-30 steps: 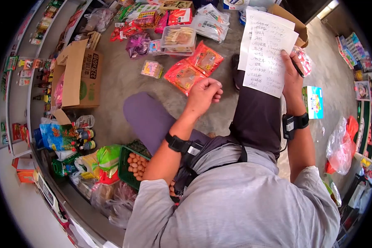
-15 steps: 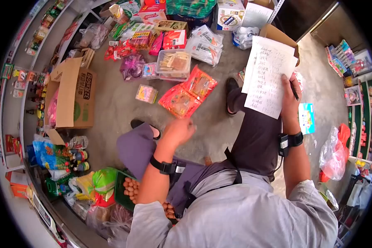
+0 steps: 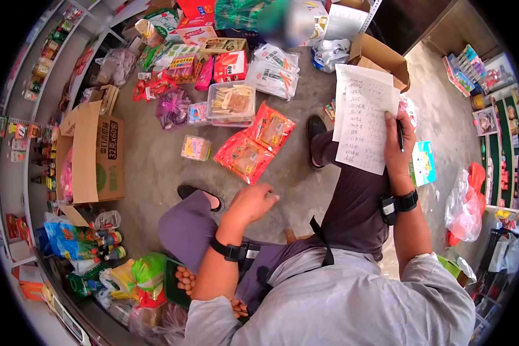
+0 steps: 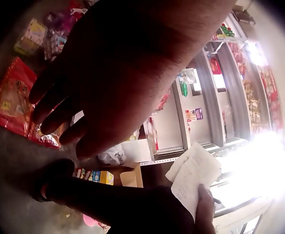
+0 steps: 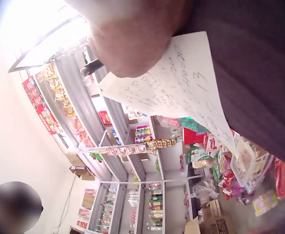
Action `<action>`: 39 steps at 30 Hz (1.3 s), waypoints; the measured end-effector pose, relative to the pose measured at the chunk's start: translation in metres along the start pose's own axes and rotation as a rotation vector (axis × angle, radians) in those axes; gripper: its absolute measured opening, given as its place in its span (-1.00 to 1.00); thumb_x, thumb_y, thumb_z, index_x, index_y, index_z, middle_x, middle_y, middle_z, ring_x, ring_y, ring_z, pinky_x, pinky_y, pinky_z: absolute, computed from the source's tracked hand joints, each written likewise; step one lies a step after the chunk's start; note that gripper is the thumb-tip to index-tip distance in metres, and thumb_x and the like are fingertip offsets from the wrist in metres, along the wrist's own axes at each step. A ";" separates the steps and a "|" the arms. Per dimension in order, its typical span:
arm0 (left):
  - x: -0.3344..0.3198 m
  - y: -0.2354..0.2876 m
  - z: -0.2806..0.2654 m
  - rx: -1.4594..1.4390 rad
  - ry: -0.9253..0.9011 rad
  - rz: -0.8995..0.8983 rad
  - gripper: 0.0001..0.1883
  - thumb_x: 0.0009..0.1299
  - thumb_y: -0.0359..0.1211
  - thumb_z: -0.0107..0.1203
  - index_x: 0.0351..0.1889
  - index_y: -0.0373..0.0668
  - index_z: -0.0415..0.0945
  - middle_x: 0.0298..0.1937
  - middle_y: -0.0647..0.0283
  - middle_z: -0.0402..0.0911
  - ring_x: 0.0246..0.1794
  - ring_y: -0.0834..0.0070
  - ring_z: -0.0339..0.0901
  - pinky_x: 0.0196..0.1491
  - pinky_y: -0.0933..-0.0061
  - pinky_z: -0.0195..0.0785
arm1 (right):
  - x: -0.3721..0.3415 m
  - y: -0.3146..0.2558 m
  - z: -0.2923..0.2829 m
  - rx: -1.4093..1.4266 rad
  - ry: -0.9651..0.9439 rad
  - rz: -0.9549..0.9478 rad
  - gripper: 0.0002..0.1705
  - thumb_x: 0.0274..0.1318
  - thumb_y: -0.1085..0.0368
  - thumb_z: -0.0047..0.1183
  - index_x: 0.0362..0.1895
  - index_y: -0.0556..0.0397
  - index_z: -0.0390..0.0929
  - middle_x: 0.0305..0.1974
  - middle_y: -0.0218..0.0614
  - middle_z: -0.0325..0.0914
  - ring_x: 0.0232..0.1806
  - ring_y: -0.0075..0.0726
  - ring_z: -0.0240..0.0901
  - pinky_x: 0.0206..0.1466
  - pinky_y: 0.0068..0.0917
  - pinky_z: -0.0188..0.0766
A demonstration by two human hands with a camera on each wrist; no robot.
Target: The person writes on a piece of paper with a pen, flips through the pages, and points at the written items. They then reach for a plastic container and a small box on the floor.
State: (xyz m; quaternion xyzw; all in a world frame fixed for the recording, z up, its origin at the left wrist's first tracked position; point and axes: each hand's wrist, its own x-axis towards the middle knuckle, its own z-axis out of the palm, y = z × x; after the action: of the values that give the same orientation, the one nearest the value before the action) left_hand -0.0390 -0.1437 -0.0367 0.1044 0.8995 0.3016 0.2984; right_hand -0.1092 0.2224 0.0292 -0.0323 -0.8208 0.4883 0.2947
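Handwritten paper sheets [image 3: 363, 124] are pinched in the right hand [image 3: 399, 151], above the right thigh, and a black pen [image 3: 400, 135] lies in the same hand. The left hand [image 3: 249, 203] holds nothing; it hovers over the left knee, just below two red food packets [image 3: 251, 151] on the floor. In the left wrist view its fingers hang apart and loosely bent. The right wrist view shows writing on the paper [image 5: 181, 87], with the right hand [image 5: 132, 48] at its edge.
A cardboard box [image 3: 111, 158] stands at the left, with a green crate of eggs [image 3: 184, 279] beside the left leg. Boxes, bags and a clear tub [image 3: 230, 102] cover the floor ahead. Shelves [image 3: 43, 75] line the left; a plastic bag [image 3: 464, 205] lies right.
The left hand has drawn back from over the red packets towards the left knee. The head view has shifted, showing more of the floor ahead. The right hand keeps hold of the sheets and pen.
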 end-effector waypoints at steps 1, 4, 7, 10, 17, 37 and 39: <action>0.000 0.003 0.001 0.003 -0.005 0.011 -0.58 0.39 -0.10 0.13 0.03 -0.22 0.59 -0.08 -0.05 0.70 -0.03 0.00 0.63 0.05 0.07 0.45 | -0.001 0.001 0.000 -0.001 -0.006 -0.001 -0.88 0.38 0.33 0.11 -0.19 0.13 0.57 -0.36 -0.53 0.53 -0.27 -0.67 0.35 -0.15 -0.63 0.34; 0.000 0.009 0.001 0.012 -0.015 0.015 -0.57 0.39 -0.10 0.13 0.03 -0.23 0.59 -0.09 -0.05 0.70 -0.03 0.00 0.63 0.05 0.08 0.46 | -0.001 0.002 -0.001 -0.006 -0.004 -0.015 -0.88 0.38 0.33 0.12 -0.17 0.13 0.57 -0.36 -0.52 0.53 -0.28 -0.66 0.36 -0.15 -0.63 0.33; -0.002 0.012 -0.001 0.013 -0.016 0.010 -0.56 0.39 -0.09 0.13 0.05 -0.23 0.59 -0.09 -0.06 0.70 -0.02 0.00 0.63 0.06 0.09 0.46 | -0.002 0.003 -0.001 0.028 -0.003 0.014 -0.86 0.42 0.31 0.07 -0.21 0.11 0.55 -0.33 -0.56 0.51 -0.24 -0.71 0.30 -0.13 -0.67 0.26; -0.002 0.010 0.000 0.019 -0.006 0.012 -0.55 0.39 -0.09 0.14 0.06 -0.22 0.59 -0.10 -0.06 0.70 -0.02 0.00 0.63 0.07 0.10 0.46 | -0.001 0.000 -0.004 0.032 -0.008 0.028 -0.88 0.38 0.33 0.12 -0.15 0.14 0.57 -0.35 -0.53 0.51 -0.28 -0.67 0.33 -0.16 -0.64 0.32; 0.001 0.012 0.005 0.016 -0.042 -0.025 -0.57 0.37 -0.09 0.14 0.03 -0.21 0.60 0.02 -0.11 0.65 0.10 -0.04 0.56 0.15 0.05 0.40 | -0.001 0.008 -0.007 0.126 -0.008 0.084 -0.88 0.36 0.33 0.14 -0.18 0.13 0.59 -0.35 -0.54 0.52 -0.29 -0.69 0.34 -0.19 -0.64 0.31; 0.012 0.022 0.019 0.081 -0.080 -0.036 -0.53 0.37 -0.07 0.17 0.07 -0.22 0.58 -0.08 -0.03 0.70 -0.02 0.03 0.63 0.06 0.14 0.45 | 0.000 0.008 -0.030 0.544 -0.014 0.349 -0.83 0.34 0.25 0.16 -0.21 0.10 0.60 -0.35 -0.53 0.59 -0.35 -0.71 0.43 -0.27 -0.65 0.38; 0.011 0.027 0.018 0.091 -0.083 -0.040 -0.53 0.37 -0.06 0.16 0.06 -0.22 0.59 -0.08 -0.03 0.70 -0.01 0.03 0.63 0.06 0.14 0.45 | -0.002 0.007 -0.031 0.552 -0.007 0.360 -0.83 0.34 0.25 0.16 -0.22 0.10 0.60 -0.36 -0.53 0.59 -0.35 -0.71 0.43 -0.28 -0.65 0.38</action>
State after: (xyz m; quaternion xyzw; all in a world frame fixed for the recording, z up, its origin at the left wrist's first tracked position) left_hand -0.0372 -0.1099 -0.0372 0.1121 0.9011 0.2499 0.3363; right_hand -0.0937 0.2493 0.0335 -0.0940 -0.6397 0.7365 0.1986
